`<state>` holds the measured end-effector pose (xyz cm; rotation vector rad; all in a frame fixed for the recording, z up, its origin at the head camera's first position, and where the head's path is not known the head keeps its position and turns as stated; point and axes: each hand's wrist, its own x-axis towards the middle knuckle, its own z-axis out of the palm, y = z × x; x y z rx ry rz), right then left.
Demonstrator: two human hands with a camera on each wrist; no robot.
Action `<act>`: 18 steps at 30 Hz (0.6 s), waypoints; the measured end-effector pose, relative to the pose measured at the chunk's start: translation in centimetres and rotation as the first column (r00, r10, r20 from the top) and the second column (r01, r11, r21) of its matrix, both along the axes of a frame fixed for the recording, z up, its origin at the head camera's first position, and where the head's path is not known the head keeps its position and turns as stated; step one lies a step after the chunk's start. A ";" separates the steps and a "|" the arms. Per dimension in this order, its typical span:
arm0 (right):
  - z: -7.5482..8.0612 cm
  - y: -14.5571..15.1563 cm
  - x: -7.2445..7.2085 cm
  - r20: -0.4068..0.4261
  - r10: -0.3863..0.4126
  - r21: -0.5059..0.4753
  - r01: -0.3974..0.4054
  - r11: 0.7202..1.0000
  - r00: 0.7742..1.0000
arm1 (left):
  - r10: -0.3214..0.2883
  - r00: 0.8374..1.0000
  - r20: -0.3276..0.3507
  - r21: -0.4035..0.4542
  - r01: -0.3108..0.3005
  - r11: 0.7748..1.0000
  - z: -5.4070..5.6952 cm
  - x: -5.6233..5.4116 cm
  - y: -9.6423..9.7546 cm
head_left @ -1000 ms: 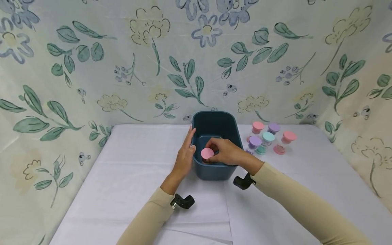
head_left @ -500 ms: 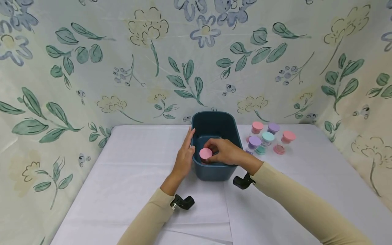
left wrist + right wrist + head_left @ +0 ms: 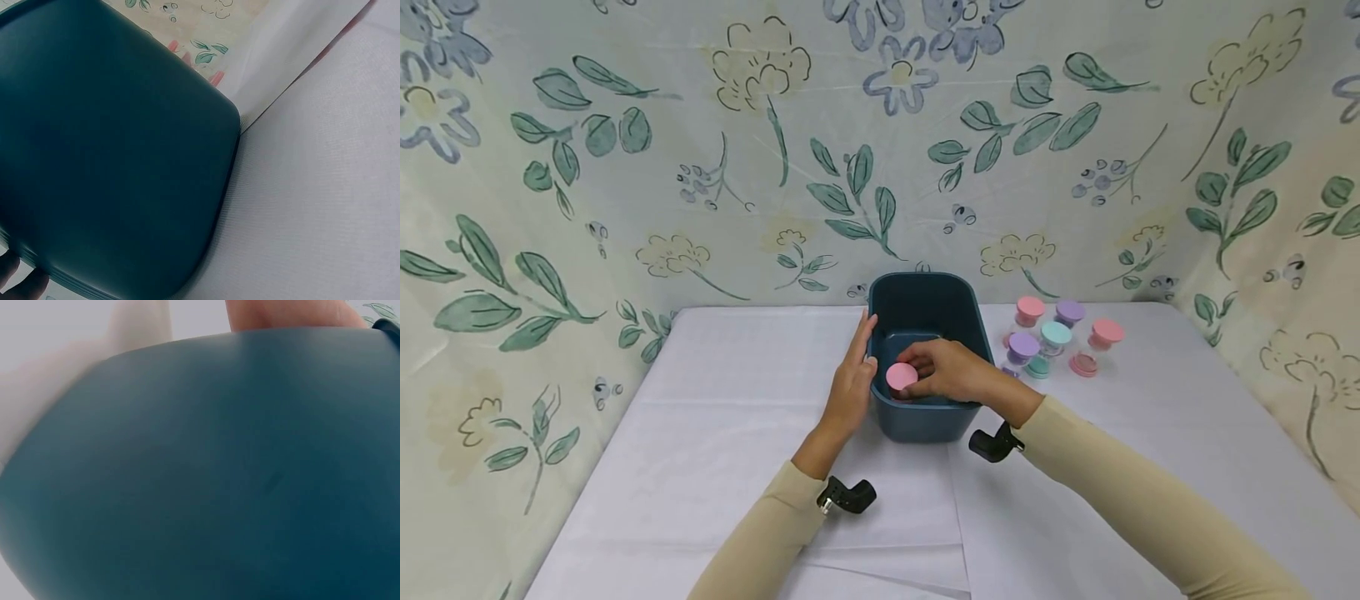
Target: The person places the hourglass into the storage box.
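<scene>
My right hand (image 3: 951,369) reaches over the near right rim into a dark blue bin (image 3: 931,425). Between thumb and fingers it pinches a small piece with a round pink top (image 3: 902,376); the lower part is mostly hidden inside the bin. Along the bin's left outer side lies my left hand (image 3: 848,385), fingers extended against the wall. In the left wrist view two of its fingertips (image 3: 28,286) touch the bin edge. The bin's outer wall (image 3: 206,462) fills most of the right wrist view, hiding the held piece.
Right of the bin stand several small clear-bodied pieces with coloured tops and bases: pink (image 3: 1107,333), purple (image 3: 1023,347) and turquoise (image 3: 1056,335). A white cloth (image 3: 737,433) covers the table. Floral fabric (image 3: 820,150) hangs behind it.
The pink-topped piece in my right hand has shifted slightly left inside the bin. My left hand stays against the bin's side.
</scene>
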<state>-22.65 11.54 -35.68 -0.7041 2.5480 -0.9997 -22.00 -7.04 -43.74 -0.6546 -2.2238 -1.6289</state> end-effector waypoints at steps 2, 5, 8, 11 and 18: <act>0.0 0.0 0.0 -0.001 0.002 0.003 -0.002 1.000 1.000 | -0.003 1.000 0.000 0.007 0.003 1.000 0.0 0.0 0.0; 0.0 0.0 0.0 -0.002 0.000 0.004 0.000 1.000 1.000 | -0.009 1.000 -0.001 0.014 0.009 1.000 0.0 -0.1 0.0; 0.1 0.0 0.0 -0.003 -0.006 0.003 0.006 1.000 1.000 | -0.009 1.000 0.004 0.012 0.008 1.000 0.0 -0.1 0.0; 0.1 0.0 0.0 0.000 -0.014 -0.003 0.014 1.000 1.000 | -0.006 1.000 0.008 0.010 0.006 1.000 0.1 -0.1 0.0; 0.3 0.0 0.0 0.000 -0.038 -0.043 0.038 0.998 0.999 | -0.011 1.000 -0.003 0.019 0.011 1.000 0.2 -0.1 0.0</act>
